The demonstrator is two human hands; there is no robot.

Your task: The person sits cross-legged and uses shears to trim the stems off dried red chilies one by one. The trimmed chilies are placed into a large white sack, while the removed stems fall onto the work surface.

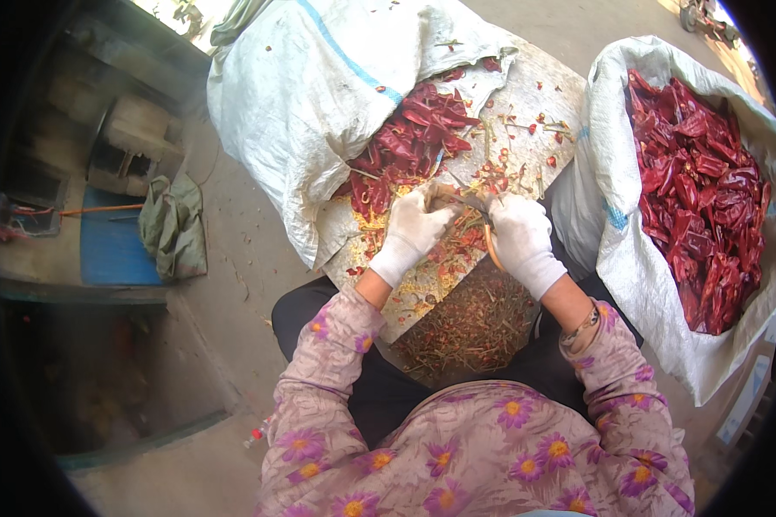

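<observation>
My right hand (pixel 522 240), in a white knit glove, grips a pair of scissors with orange handles (pixel 492 249). The dark blades point left, to the fingers of my left hand (pixel 415 223). That hand is gloved too, with browned fingertips curled inward; whether they pinch anything is hard to see. Both hands are above a pale board (pixel 559 90) strewn with yellow seeds, cut stems and red bits. Just beyond my left hand, dried red chili peppers (pixel 414 142) spill from the mouth of a white woven sack (pixel 310 97) lying on the board.
At the right stands an open white woven sack (pixel 611 161) full of dried red chilies (pixel 701 213). Stems and seeds (pixel 469 316) are heaped below the board, between my knees. Off left, a green cloth (pixel 174 232) hangs by a blue panel (pixel 113 236).
</observation>
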